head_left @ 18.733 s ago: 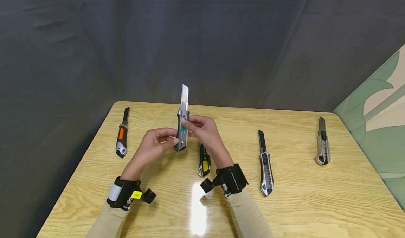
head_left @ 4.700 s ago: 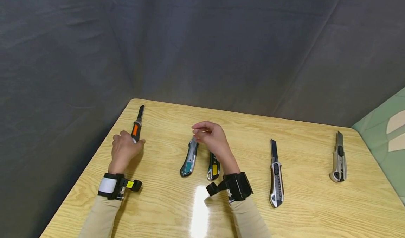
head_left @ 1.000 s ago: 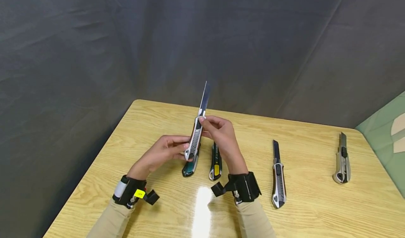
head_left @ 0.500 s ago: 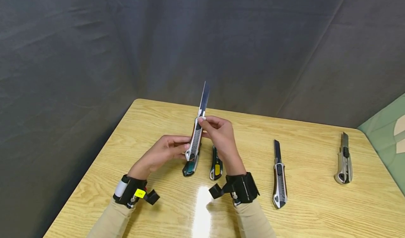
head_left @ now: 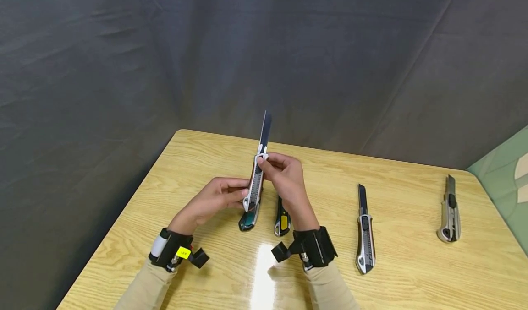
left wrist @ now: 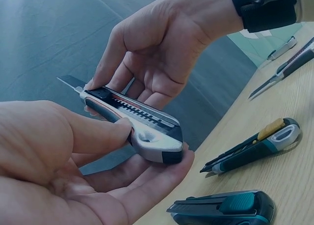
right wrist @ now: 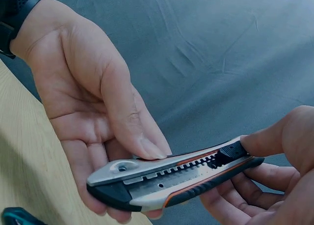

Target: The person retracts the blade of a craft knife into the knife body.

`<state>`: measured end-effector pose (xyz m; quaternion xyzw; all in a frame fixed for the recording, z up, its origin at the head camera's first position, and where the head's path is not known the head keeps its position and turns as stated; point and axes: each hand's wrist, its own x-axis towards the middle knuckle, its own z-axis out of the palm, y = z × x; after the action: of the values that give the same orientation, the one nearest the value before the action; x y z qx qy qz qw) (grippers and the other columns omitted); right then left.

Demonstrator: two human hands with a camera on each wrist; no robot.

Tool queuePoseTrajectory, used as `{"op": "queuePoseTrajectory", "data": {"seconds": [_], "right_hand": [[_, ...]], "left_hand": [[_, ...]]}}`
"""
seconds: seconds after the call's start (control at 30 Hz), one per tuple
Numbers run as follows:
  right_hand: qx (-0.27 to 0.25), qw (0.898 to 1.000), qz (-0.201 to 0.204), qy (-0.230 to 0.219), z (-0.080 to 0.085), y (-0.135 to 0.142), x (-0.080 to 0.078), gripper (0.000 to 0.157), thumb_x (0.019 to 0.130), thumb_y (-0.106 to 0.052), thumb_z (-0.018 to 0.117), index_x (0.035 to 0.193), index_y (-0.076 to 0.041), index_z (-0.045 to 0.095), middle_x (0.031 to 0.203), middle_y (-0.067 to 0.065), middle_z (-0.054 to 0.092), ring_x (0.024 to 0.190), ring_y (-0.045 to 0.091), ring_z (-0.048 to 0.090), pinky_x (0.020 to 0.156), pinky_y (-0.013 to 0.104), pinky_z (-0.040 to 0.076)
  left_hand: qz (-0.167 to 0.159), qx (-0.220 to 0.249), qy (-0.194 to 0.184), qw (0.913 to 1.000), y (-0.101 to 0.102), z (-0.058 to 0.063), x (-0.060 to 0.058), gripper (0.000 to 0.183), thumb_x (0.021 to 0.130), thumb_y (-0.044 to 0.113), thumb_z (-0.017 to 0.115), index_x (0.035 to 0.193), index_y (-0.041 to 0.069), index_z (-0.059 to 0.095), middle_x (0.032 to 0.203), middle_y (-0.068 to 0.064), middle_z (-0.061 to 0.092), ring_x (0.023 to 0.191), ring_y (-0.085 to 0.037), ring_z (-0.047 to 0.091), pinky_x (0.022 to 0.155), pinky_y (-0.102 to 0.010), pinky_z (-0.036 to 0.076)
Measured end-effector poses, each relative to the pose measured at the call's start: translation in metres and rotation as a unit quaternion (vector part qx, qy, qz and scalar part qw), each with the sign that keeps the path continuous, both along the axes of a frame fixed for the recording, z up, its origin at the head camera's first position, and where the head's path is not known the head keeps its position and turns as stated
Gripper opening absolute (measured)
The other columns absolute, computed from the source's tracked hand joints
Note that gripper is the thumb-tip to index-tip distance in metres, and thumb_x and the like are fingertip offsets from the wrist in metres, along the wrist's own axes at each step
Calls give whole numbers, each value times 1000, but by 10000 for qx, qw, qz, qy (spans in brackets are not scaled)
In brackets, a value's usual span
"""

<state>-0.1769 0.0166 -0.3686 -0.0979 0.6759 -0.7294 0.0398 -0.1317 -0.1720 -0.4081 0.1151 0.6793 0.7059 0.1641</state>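
Observation:
Both hands hold one snap-off utility knife (head_left: 254,186), blade up and handle tilted slightly, above the table. Its handle is silver and black with thin orange lines, and a long blade (head_left: 266,129) sticks out of the top. My left hand (head_left: 208,201) pinches the butt end between thumb and fingers. The right hand (head_left: 286,177) grips the upper handle, its thumb on the black slider (right wrist: 231,151). Behind the held knife, partly hidden, lies a teal-and-silver utility knife (head_left: 247,220). A black utility knife with a yellow slider (head_left: 283,222) lies under the right hand.
Farther right on the wooden table (head_left: 404,273) lie a silver-and-black utility knife (head_left: 365,243) with its blade out and a beige one (head_left: 449,218). A dark cloth (head_left: 309,62) hangs behind the table's back edge.
The orange-trimmed knife, on the table at the left 4.7 s ago, is now in both hands; earlier they held the teal one. Lately the slider has moved down slightly and the blade shows shorter.

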Motion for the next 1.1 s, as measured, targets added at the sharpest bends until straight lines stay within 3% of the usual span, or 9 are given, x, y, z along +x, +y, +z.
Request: {"op": "queuePoseTrajectory", "data": {"seconds": [0.77, 1.1], "right_hand": [[239, 9997, 55, -46, 0, 5, -1, 25, 82, -19, 69, 103, -5, 68, 94, 16, 66, 83, 24, 63, 75, 36, 57], [338, 9994, 118, 41, 0, 7, 0, 26, 82, -19, 68, 105, -5, 67, 95, 14, 65, 84, 23, 61, 79, 44, 55]], "left_hand": [[101, 67, -146, 9998, 5, 3, 0, 36, 89, 17, 59, 123, 6, 60, 121, -14, 61, 102, -30, 60, 83, -41, 54], [277, 49, -71, 9996, 9, 4, 1, 37, 89, 15, 60, 123, 3, 59, 120, -17, 62, 99, -29, 61, 82, -41, 55]]}}
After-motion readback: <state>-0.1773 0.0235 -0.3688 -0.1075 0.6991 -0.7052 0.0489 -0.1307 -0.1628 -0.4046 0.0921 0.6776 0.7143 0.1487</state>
